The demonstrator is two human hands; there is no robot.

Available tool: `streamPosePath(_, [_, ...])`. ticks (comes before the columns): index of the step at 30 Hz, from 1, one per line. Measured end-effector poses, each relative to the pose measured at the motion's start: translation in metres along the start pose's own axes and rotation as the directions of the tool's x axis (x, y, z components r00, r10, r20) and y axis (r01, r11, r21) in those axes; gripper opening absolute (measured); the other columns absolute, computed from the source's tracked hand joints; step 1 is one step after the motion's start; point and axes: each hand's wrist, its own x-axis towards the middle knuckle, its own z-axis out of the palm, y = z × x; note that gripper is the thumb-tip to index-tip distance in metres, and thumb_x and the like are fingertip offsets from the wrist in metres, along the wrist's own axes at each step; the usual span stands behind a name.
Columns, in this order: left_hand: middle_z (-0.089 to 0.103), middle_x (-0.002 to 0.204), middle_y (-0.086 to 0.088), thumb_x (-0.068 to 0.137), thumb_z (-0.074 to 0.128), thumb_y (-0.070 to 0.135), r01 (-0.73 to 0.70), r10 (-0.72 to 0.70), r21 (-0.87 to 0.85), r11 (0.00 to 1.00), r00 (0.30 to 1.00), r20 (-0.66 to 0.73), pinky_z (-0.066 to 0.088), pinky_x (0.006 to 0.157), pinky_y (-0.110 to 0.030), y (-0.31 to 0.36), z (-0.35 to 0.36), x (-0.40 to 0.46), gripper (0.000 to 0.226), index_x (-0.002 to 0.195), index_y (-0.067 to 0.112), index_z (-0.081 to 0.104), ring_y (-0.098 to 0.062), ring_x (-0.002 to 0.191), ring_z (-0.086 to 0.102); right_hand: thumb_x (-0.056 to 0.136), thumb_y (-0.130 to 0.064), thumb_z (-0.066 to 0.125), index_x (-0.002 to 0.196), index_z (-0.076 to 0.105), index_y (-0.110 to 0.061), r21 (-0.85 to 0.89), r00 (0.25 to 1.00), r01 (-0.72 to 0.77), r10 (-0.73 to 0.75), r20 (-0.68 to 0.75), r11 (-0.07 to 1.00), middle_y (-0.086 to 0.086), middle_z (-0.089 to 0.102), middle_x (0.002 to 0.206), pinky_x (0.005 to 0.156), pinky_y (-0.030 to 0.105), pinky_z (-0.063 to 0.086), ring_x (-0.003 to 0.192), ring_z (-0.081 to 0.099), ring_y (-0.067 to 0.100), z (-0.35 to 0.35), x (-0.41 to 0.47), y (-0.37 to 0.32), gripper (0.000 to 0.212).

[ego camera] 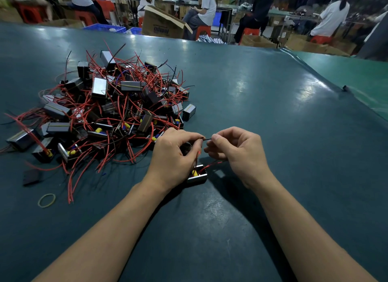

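Nearest the camera, the left hand (172,155) and right hand (237,153) meet above the near centre of the green table (262,117). Both hands are curled. Each pinches one end of a short black wire (207,139) between thumb and forefinger.

Just below the hands, one small metal-cased unit (198,177) lies on the table, partly covered by the left palm. Its open top shows a yellow fitting and two red leads (210,165).

Count: two hands, one held wire, one separate unit, one loose rubber band (46,200).

To the far left, a pile of like units (109,109) is tangled in red and black leads, too dense to count. The pile reaches the left hand's knuckles. A flat black piece (31,176) lies near left. Seated people (206,6) and a cardboard box (161,23) stand beyond the far edge.
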Motion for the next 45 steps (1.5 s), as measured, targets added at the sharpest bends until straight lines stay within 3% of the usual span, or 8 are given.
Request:
streamPosePath(5, [0.072, 0.083, 0.003, 0.087, 0.070, 0.011, 0.016, -0.014, -0.022, 1.000, 0.998, 0.058, 0.044, 0.078, -0.021, -0.002, -0.001, 0.001, 0.010, 0.094, 0.013, 0.077, -0.012, 0.081, 0.056, 0.090, -0.002, 0.065, 0.077, 0.065, -0.007, -0.162, 0.996, 0.093, -0.094, 0.002, 0.982, 0.008, 0.071, 0.069, 0.059, 0.027, 0.057, 0.064, 0.071, 0.022, -0.002, -0.002, 0.000, 0.013])
streamPosePath(16, [0.070, 0.087, 0.001, 0.089, 0.069, 0.011, 0.012, -0.007, -0.048, 0.999, 0.994, 0.110, 0.044, 0.081, -0.025, -0.003, -0.003, 0.001, 0.014, 0.100, 0.016, 0.076, -0.016, 0.089, 0.057, 0.089, 0.004, 0.064, 0.084, 0.070, -0.012, -0.183, 0.984, 0.149, -0.127, 0.129, 0.972, 0.003, 0.074, 0.076, 0.063, 0.028, 0.059, 0.075, 0.074, 0.022, -0.004, -0.003, 0.000, 0.017])
streamPosePath(20, [0.069, 0.086, 0.001, 0.089, 0.067, 0.007, 0.021, -0.016, -0.036, 0.999, 0.992, 0.126, 0.040, 0.081, -0.015, -0.003, -0.002, 0.000, 0.016, 0.100, 0.014, 0.076, -0.010, 0.088, 0.053, 0.088, 0.000, 0.067, 0.081, 0.069, -0.018, -0.287, 0.975, 0.215, -0.190, 0.112, 0.934, 0.005, 0.074, 0.076, 0.062, 0.027, 0.058, 0.072, 0.074, 0.019, -0.006, -0.003, 0.004, 0.019])
streamPosePath(26, [0.071, 0.088, 0.000, 0.084, 0.074, 0.013, 0.179, -0.170, -0.127, 0.976, 0.982, 0.078, 0.042, 0.073, -0.005, -0.004, -0.002, 0.001, 0.012, 0.095, 0.017, 0.076, -0.001, 0.082, 0.062, 0.084, -0.006, 0.072, 0.079, 0.070, -0.017, -0.514, 0.929, 0.359, -0.350, 0.117, 0.779, -0.001, 0.071, 0.072, 0.062, 0.040, 0.059, 0.069, 0.071, 0.014, -0.007, -0.003, 0.007, 0.012])
streamPosePath(29, [0.070, 0.084, 0.006, 0.084, 0.074, 0.014, 0.182, -0.175, -0.095, 0.979, 0.982, 0.078, 0.041, 0.071, -0.004, -0.002, -0.002, 0.000, 0.007, 0.089, 0.019, 0.077, 0.000, 0.083, 0.060, 0.082, -0.006, 0.071, 0.080, 0.072, -0.009, -0.606, 0.833, 0.521, -0.513, 0.207, 0.602, -0.001, 0.071, 0.073, 0.058, 0.033, 0.055, 0.066, 0.067, 0.011, -0.007, -0.003, 0.005, 0.004])
streamPosePath(33, [0.068, 0.083, 0.007, 0.085, 0.073, 0.013, 0.178, -0.170, -0.081, 0.981, 0.981, 0.097, 0.038, 0.072, -0.002, 0.000, -0.003, 0.000, 0.007, 0.089, 0.017, 0.077, 0.005, 0.083, 0.058, 0.084, -0.004, 0.071, 0.081, 0.074, -0.004, -0.666, 0.734, 0.617, -0.611, 0.295, 0.420, 0.004, 0.070, 0.076, 0.053, 0.039, 0.053, 0.062, 0.064, 0.023, -0.010, 0.001, 0.006, 0.004])
streamPosePath(40, [0.066, 0.078, 0.007, 0.084, 0.073, 0.009, 0.184, -0.163, -0.123, 0.975, 0.973, 0.162, 0.044, 0.070, -0.012, 0.002, -0.004, 0.000, 0.008, 0.086, 0.017, 0.076, -0.003, 0.075, 0.060, 0.084, -0.008, 0.075, 0.088, 0.079, -0.007, -0.607, 0.776, 0.599, -0.565, 0.279, 0.523, 0.004, 0.066, 0.081, 0.061, 0.016, 0.040, 0.065, 0.059, 0.013, -0.018, 0.006, 0.005, 0.006])
streamPosePath(45, [0.071, 0.080, 0.002, 0.086, 0.071, 0.010, 0.244, -0.217, -0.160, 0.956, 0.962, 0.168, 0.055, 0.072, -0.030, 0.001, -0.003, -0.001, 0.007, 0.085, 0.016, 0.075, -0.011, 0.075, 0.067, 0.084, -0.009, 0.074, 0.085, 0.078, -0.007, -0.647, 0.733, 0.631, -0.604, 0.314, 0.429, 0.004, 0.064, 0.078, 0.051, 0.030, 0.048, 0.061, 0.058, 0.018, -0.016, 0.005, 0.005, 0.004])
